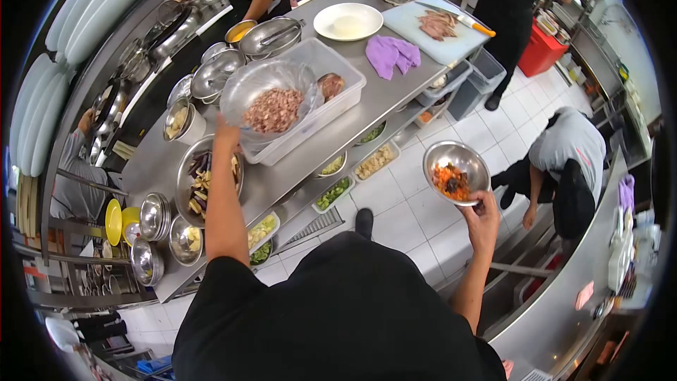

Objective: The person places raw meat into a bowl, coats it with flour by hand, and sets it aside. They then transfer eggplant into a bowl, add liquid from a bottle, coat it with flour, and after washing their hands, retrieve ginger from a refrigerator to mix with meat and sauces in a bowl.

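Note:
My right hand (482, 213) is closed on the rim of a small metal bowl (431, 162), held out over the floor. Inside lie chopped orange pieces and some dark bits (451, 182). My left hand (227, 135), slightly blurred, grips the near-left rim of a larger bowl (240, 92) lined with clear plastic. Diced pink meat (273, 110) fills its bottom. This bowl rests tilted in a clear plastic box (345, 102), beside a darker lump of meat (331, 85). Under my left forearm is a metal bowl (185, 194) of cut eggplant.
A steel counter (296, 176) carries a white plate (328, 20), a purple cloth (389, 55), and a cutting board (409, 27) with sliced meat and a knife (471, 21). Vegetable containers (377, 161) sit on a lower shelf. A person (570, 152) bends at right; other people stand beyond the counter.

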The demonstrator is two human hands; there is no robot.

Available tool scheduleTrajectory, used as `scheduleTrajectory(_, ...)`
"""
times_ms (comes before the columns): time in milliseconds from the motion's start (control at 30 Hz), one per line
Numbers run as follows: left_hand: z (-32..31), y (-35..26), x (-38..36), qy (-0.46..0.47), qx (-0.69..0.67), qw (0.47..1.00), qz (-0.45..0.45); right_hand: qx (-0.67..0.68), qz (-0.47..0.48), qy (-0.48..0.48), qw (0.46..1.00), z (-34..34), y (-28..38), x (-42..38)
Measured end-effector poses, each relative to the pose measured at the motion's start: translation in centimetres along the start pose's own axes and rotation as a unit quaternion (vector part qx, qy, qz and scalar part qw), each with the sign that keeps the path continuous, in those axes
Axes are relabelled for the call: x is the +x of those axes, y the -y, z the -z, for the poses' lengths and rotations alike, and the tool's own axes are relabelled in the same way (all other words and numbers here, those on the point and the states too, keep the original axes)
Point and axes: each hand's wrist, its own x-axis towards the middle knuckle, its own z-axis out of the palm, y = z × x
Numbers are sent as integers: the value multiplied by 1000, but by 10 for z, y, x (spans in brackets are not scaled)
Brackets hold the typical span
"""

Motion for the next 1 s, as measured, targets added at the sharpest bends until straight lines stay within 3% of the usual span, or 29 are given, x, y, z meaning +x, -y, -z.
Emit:
scheduleTrajectory(33, 4, -14, -8, -18, 45, 999, 5, 16, 20, 3, 1000, -10, -3, 24)
scheduleTrajectory(67, 0, -1, 16, -84, 114, 984, -111, 10, 41, 14, 999, -22, -3, 49)
scheduleTrajectory(133, 14, 51, 62, -212, 257, 890, -312, 74, 21, 22, 997, -50, -10, 92)
scheduleTrajectory(200, 6, -5, 2, -176, 197, 937, -229, 134, 33, 60, 989, -80, -13, 131)
scheduleTrajectory(267, 15, -31, -40, -219, 205, 935, -191, 161, 55, 94, 981, -94, -20, 160)
scheduleTrajectory(367, 50, -8, -79, -450, 354, 807, -146, 143, 99, 137, 975, -103, -20, 198)
scheduleTrajectory(400, 63, 9, -98, -495, 373, 775, -124, 78, 116, 132, 981, -103, -17, 207)
scheduleTrajectory(500, 71, 60, -153, -577, 355, 734, -40, 136, 103, 150, 974, -114, -38, 245)
scheduleTrajectory(533, 63, 86, -161, -593, 332, 734, -22, 132, 114, 164, 971, -121, -32, 257)
scheduleTrajectory(600, 38, 153, -149, -611, 114, 783, 9, 123, 131, 186, 966, -125, -17, 270)
scheduleTrajectory(633, 28, 142, -153, -577, -37, 815, 40, 135, 136, 201, 960, -127, -13, 276)
scheduleTrajectory(667, 17, 129, -157, -546, -183, 813, 82, 146, 143, 216, 955, -131, -7, 284)
scheduleTrajectory(700, 3, 88, -166, -459, -366, 797, 140, 155, 150, 232, 949, -134, -4, 292)
scheduleTrajectory(767, -1, 128, -149, -382, -505, 769, 84, 208, 185, 314, 908, -143, 5, 299)
scheduleTrajectory(900, -15, 114, -179, -468, -460, 747, 103, 234, 270, 434, 827, -163, 31, 282)
scheduleTrajectory(1000, -28, 99, -264, -520, -411, 745, 80, 213, 247, 519, 790, -161, 35, 260)
